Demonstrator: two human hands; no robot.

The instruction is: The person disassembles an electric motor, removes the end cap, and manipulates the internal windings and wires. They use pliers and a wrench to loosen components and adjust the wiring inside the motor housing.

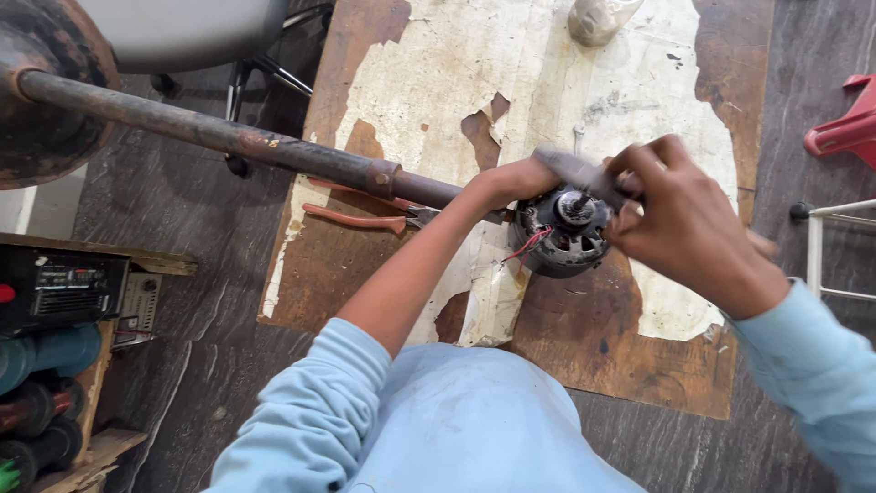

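While I look down through the head camera, I see the small electric motor [561, 236] standing on the worn wooden board [639, 365] that lies on the dark floor [210, 301], with its shaft pointing up and a red wire coming out on its left side. My left hand [511, 181] rests against the upper left edge of the motor, but I cannot tell how its fingers are set, because the motor and the tool hide them. My right hand [680, 219] has its fingers curled tightly around a grey tool [577, 172], blurred by movement, whose head is just above the shaft. To do this well, I judge that the left hand should press the housing firmly so it does not rock, and the tool should meet the shaft straight, not from the side. Orange-handled pliers [360, 219] lie on the board to the left, near a long rusty pipe [228, 137].
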